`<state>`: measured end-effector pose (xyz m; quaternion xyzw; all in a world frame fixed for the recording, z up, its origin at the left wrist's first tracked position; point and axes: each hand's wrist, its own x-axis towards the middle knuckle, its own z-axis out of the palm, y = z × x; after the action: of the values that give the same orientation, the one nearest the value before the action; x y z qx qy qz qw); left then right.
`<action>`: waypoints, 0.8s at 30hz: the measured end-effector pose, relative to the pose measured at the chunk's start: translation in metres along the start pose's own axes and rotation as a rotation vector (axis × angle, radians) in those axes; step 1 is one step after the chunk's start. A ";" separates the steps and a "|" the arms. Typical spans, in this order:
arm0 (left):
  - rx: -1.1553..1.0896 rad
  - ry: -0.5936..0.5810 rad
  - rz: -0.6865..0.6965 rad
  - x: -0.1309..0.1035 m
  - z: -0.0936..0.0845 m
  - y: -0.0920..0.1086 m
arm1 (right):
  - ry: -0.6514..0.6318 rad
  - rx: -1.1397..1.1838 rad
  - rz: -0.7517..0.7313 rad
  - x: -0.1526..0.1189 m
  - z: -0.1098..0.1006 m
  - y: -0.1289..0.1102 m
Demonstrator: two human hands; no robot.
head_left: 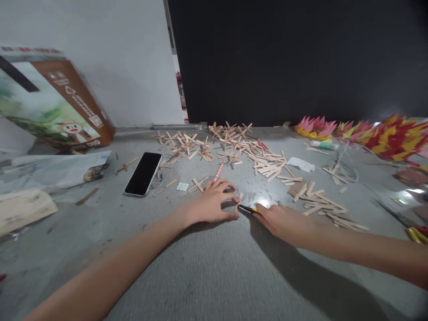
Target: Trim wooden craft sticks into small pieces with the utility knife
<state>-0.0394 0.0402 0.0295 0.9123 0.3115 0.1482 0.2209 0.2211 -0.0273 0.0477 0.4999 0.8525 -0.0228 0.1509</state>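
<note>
My left hand [219, 201] rests on the grey table [187, 285], its fingers curled around a small wooden stick [240, 196] and closed on it near the middle. In my right hand [276, 219] is a black and yellow tool [249, 209], whose dark tip touches or nearly touches the stick beside my left fingertips. Whether the tool is a knife or a pen is too small to tell. A red and white patterned strip [218, 171] lies just beyond my left hand. Close to its left are crossed wooden sticks [198, 184].
Piles of wooden sticks [269, 164] spread behind and to the right. A phone [143, 174] and printed bag [60, 102] are at left. Colourful paper crowns [394, 138], a glue stick [323, 145] and scissors [406, 225] are at right. A black panel [301, 62] stands behind.
</note>
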 end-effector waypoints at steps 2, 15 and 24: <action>-0.001 0.003 -0.008 0.000 0.001 0.000 | -0.005 0.017 0.004 0.000 0.001 0.001; 0.012 0.019 0.008 0.000 0.005 -0.003 | 0.013 0.062 0.014 -0.001 0.009 0.003; 0.014 0.021 0.003 0.001 0.005 -0.004 | 0.011 0.042 0.028 0.001 0.008 0.000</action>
<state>-0.0386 0.0419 0.0237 0.9127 0.3132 0.1560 0.2108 0.2223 -0.0276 0.0395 0.5150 0.8455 -0.0359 0.1361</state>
